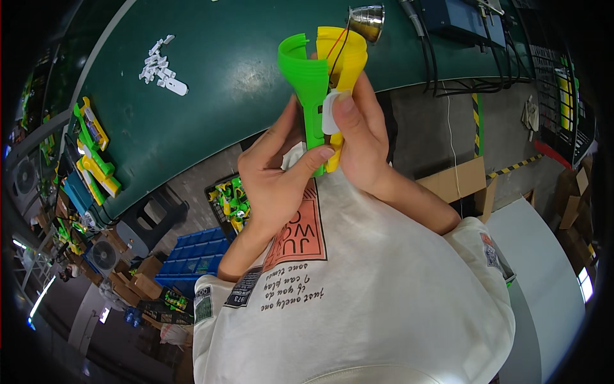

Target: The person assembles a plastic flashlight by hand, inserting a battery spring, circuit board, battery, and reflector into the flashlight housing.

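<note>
My left hand (272, 169) is closed around a green flashlight housing half (304, 70), its flared end pointing toward the table. Beside it, my right hand (364, 137) grips the matching yellow flashlight housing half (350, 61). The two halves stand side by side, slightly parted at the wide end. Under my right thumb is a white oval switch piece (330, 114), at the handle between the halves. Red and black wires run from inside the yellow half toward a shiny silver reflector cup (367, 23) just beyond it. My fingertips behind the housing are hidden.
Small white plastic parts (157, 64) lie on the green table (211, 70). Yellow-green assembled pieces (96, 160) sit at its left edge. A blue device (457, 22) with black cables stands at far right. Below are a crate of green parts (230, 201), a stool (153, 217) and blue crates (192, 256).
</note>
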`<action>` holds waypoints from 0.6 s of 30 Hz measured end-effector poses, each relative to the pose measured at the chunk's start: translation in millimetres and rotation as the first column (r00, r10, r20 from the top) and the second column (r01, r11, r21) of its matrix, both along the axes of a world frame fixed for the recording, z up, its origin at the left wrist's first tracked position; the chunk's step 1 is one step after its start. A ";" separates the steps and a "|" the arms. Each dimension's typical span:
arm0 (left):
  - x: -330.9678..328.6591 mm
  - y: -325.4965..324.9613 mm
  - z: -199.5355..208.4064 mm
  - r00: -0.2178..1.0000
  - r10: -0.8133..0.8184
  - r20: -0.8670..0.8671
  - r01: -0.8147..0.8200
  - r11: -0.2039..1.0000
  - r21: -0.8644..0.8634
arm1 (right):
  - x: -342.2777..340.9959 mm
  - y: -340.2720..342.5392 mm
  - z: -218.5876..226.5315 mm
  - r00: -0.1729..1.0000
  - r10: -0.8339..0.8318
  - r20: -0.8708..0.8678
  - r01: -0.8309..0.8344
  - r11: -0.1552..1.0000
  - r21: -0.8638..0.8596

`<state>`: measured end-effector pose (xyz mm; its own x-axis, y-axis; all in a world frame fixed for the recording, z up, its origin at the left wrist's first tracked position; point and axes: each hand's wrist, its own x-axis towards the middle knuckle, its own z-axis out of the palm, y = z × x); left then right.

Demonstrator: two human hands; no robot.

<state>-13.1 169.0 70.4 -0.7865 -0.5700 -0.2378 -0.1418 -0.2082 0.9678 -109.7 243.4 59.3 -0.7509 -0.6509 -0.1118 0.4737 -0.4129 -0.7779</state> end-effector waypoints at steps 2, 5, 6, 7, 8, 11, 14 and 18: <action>0.5 -1.2 1.6 1.000 0.001 0.007 -0.002 0.999 0.041 | 1.3 1.0 -3.1 0.998 -0.001 -0.060 0.001 1.000 -0.009; 4.5 -4.0 0.0 1.000 0.000 0.001 0.000 0.995 0.102 | 2.5 3.0 -6.9 0.985 0.004 -0.170 -0.013 0.999 -0.050; 6.2 -4.6 -0.4 1.000 -0.001 -0.009 0.002 0.993 0.122 | 2.8 3.8 -6.9 0.976 0.012 -0.218 -0.030 0.996 -0.080; 6.2 -4.3 1.9 1.000 0.003 -0.007 -0.002 0.990 0.138 | 2.6 4.8 -5.4 0.981 0.025 -0.195 -0.045 0.994 -0.102; 7.7 -4.7 1.7 1.000 0.002 -0.009 -0.001 0.991 0.135 | 2.9 5.8 -4.2 0.980 0.023 -0.197 -0.045 0.993 -0.105; 10.6 -3.9 1.2 1.000 -0.004 -0.003 0.004 0.992 0.125 | 3.8 10.0 -3.0 0.986 0.092 -0.138 -0.107 0.988 -0.110; 16.6 -5.9 -2.9 0.998 -0.055 -0.004 0.055 0.998 0.033 | 7.5 12.5 -2.6 0.993 0.097 -0.061 -0.106 0.980 -0.169; 18.2 -11.6 -6.8 0.991 -0.128 -0.051 0.121 0.986 -0.119 | 3.1 19.7 -2.2 0.974 0.209 -0.089 -0.219 0.966 -0.134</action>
<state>5.1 157.4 63.6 -0.8635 -0.4879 -0.1279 -0.1022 -0.0791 0.9916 -106.6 263.1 57.1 -0.5951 -0.8024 0.0437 0.5064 -0.4167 -0.7549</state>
